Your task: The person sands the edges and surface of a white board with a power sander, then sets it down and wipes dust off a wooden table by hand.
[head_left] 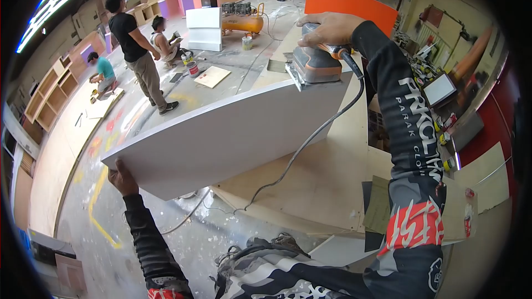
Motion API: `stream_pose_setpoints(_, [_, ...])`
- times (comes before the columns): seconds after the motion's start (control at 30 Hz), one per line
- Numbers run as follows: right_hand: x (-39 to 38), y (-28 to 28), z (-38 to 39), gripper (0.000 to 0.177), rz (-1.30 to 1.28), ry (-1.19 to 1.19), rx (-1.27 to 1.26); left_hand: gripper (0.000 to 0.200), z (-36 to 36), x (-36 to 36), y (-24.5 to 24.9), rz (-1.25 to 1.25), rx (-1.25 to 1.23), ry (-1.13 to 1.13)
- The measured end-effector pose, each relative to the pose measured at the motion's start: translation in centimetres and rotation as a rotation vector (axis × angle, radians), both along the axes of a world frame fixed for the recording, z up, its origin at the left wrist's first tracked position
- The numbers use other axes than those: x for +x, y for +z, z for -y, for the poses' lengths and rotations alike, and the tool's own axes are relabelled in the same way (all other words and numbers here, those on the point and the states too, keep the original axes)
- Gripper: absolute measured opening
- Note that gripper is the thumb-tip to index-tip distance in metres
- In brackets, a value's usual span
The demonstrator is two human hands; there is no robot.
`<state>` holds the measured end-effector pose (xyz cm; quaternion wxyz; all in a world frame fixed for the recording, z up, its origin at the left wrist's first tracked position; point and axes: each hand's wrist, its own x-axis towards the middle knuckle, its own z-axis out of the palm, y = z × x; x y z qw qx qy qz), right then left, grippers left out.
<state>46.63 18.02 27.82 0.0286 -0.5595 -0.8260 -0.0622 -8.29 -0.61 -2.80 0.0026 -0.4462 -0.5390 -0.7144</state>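
"What have you got on the head view from over there?"

"My left hand (123, 178) is pinching the far-left corner of a long white panel (233, 138), thumb flat on the near face. The fingers behind it are mostly hidden from me."

"And the right?"

"My right hand (331, 26) is curled over the top of a grey-and-orange sheet sander (318, 65), which sits on the panel's upper edge toward its right end."

"Where's the panel resting?"

"It's on its side, tilted, reaching across the plywood counter (310, 188), with its left end out over the concrete floor (136, 218). I can't make out exactly where its lower edge bears."

"Cord?"

"The sander's dark cord (333, 118) leaves beside my right wrist and loops down in front of the panel."

"Anything behind?"

"An orange panel (349, 11) just beyond my right hand, and a yellow-orange air compressor (242, 25) farther back. A person in a black shirt (133, 39) stands well apart, on the left."
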Motion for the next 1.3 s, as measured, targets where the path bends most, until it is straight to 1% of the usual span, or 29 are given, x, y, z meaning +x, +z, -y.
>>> stream_pose_setpoints(0.03, [0.9,0.2,-0.2,0.074,-0.004,-0.007,0.006,0.043,-0.1,0.2,0.2,-0.001,-0.002,0.012])
stream_pose_setpoints(0.07, [1.8,0.4,-0.5,0.074,-0.021,-0.053,-0.013,0.047,-0.1,0.5,0.4,-0.041,-0.002,0.026])
stream_pose_setpoints(0.1, [2.7,0.6,-0.7,0.074,-0.038,-0.096,-0.033,0.047,-0.2,0.8,0.5,-0.044,0.000,0.022])
stream_pose_setpoints(0.3, [6.4,0.0,-2.6,0.075,-0.041,-0.132,-0.018,0.049,0.2,-0.1,-0.1,-0.035,-0.027,0.056])
stream_pose_setpoints(0.37, [7.4,-0.1,-3.2,0.075,-0.034,-0.136,-0.014,0.049,0.3,-0.1,0.0,0.006,-0.021,0.041])
stream_pose_setpoints(0.53, [6.8,0.0,-2.8,0.075,0.005,-0.176,-0.013,0.050,0.1,-0.8,-0.1,-0.052,-0.024,0.065])
stream_pose_setpoints(0.6, [5.9,-0.5,-3.5,0.077,-0.036,-0.074,-0.005,0.050,-0.2,-1.0,0.1,-0.060,-0.015,0.069])
stream_pose_setpoints(0.63, [3.8,-0.7,-2.2,0.077,-0.043,-0.074,0.002,0.050,-0.1,-2.5,-0.2,-0.050,-0.002,0.048])
stream_pose_setpoints(0.7, [2.1,-0.4,-0.3,0.079,-0.089,-0.096,-0.047,0.050,0.2,-2.8,-0.4,-0.034,-0.001,0.033])
stream_pose_setpoints(0.77, [2.5,-0.8,-0.9,0.078,-0.077,-0.068,-0.052,0.050,0.5,-2.8,-1.0,-0.041,-0.006,0.063])
stream_pose_setpoints(0.87, [4.9,-1.9,-3.3,0.079,-0.007,-0.106,0.004,0.049,1.0,-2.9,-1.4,-0.048,-0.012,0.047])
stream_pose_setpoints(0.97, [6.7,-2.3,-2.7,0.081,-0.006,-0.149,-0.012,0.050,1.2,-3.1,-2.5,-0.052,-0.022,0.063])
stream_pose_setpoints(1.0, [6.7,-2.7,-3.0,0.077,0.016,-0.193,0.020,0.050,1.2,-3.3,-2.9,-0.053,-0.023,0.065])
stream_pose_setpoints(1.07, [7.0,-3.6,-3.5,0.078,-0.014,-0.161,-0.001,0.050,1.4,-3.6,-3.3,-0.088,-0.011,0.081])
stream_pose_setpoints(1.1, [6.2,-3.4,-3.0,0.079,-0.048,-0.132,-0.014,0.050,1.2,-4.1,-3.0,-0.093,-0.009,0.084])
stream_pose_setpoints(1.23, [2.3,-2.9,-1.1,0.077,-0.017,-0.075,-0.005,0.050,1.1,-3.3,-2.0,-0.099,0.032,0.080])
stream_pose_setpoints(1.3, [-0.1,-2.4,0.0,0.075,-0.067,0.013,-0.035,0.050,1.3,-2.8,-1.3,-0.105,0.033,0.082])
